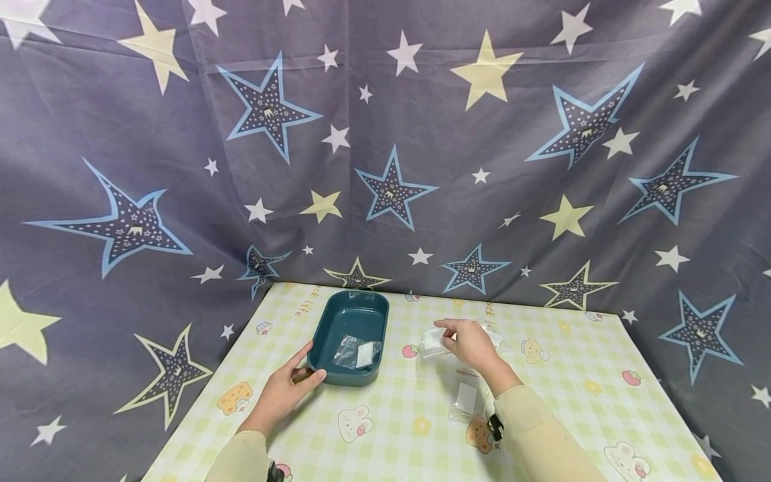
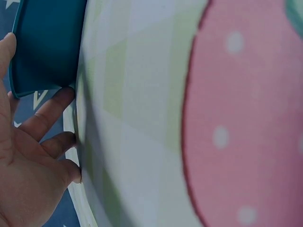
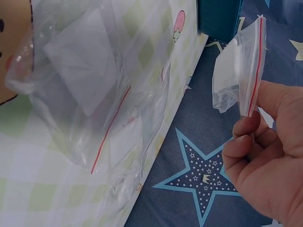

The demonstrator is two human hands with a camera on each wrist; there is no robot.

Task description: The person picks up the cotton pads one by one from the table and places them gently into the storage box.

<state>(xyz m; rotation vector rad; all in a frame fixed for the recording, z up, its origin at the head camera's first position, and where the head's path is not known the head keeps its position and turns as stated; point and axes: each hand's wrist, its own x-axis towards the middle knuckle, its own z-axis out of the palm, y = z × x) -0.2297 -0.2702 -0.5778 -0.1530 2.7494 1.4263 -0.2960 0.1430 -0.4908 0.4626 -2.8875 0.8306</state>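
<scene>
A dark teal plastic bin (image 1: 351,321) stands left of centre on the table. My left hand (image 1: 283,391) holds its near left corner, thumb at the near rim and index finger along the left side. Inside the bin lies a clear bag with a white packet (image 1: 365,355). My right hand (image 1: 472,343) pinches a small clear zip bag (image 3: 232,71) by its red-striped edge, a white piece inside. Below that hand another zip bag (image 1: 465,399) with a white piece lies on the table. A further clear bag (image 3: 125,142) lies beyond it in the right wrist view.
A green-checked tablecloth (image 1: 397,435) with cartoon prints covers the table. A dark star-patterned curtain (image 1: 391,134) hangs behind the table and at its sides.
</scene>
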